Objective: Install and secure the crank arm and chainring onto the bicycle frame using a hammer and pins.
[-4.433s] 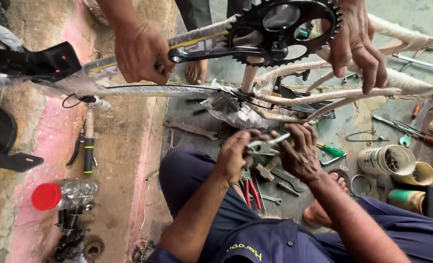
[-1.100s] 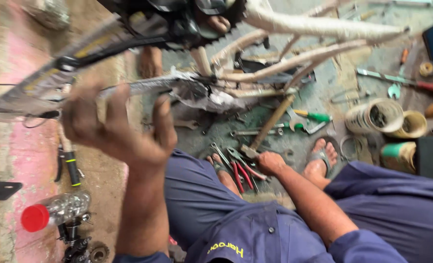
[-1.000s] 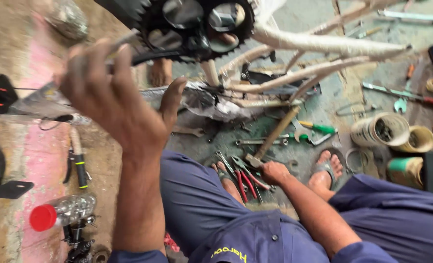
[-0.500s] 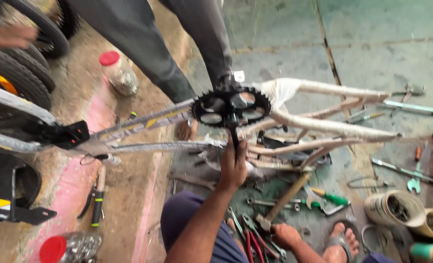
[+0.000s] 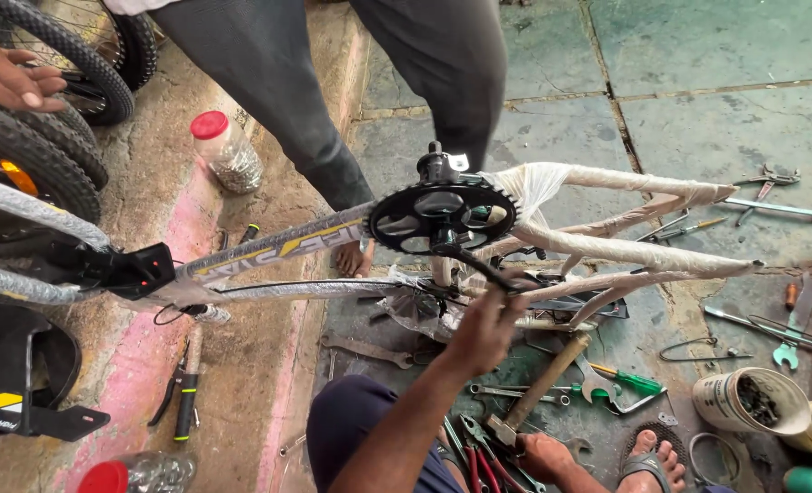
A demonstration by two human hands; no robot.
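Observation:
A bicycle frame (image 5: 607, 251) wrapped in pale paper lies upside down over the floor. Its black chainring (image 5: 442, 215) faces up. The black crank arm (image 5: 473, 266) slants down to the right from it. My left hand (image 5: 485, 326) reaches up and grips the crank arm's end. My right hand (image 5: 547, 454) is low by my knee, resting among tools beside the head of a wooden-handled hammer (image 5: 545, 383); its grip is hidden. Red-handled pliers (image 5: 475, 461) lie next to it.
Another person in dark trousers (image 5: 269, 82) stands behind the frame, a hand (image 5: 4, 73) on a black tyre (image 5: 31, 164). Red-capped jars (image 5: 226, 150) stand on the ledge. Spanners (image 5: 771, 205), a green screwdriver (image 5: 627, 379) and tins of parts (image 5: 748, 399) lie around on the right.
My view has dropped slightly toward the frame. My left hand stays on the crank, which has swung a little to the right. My right hand has shifted next to the hammer head.

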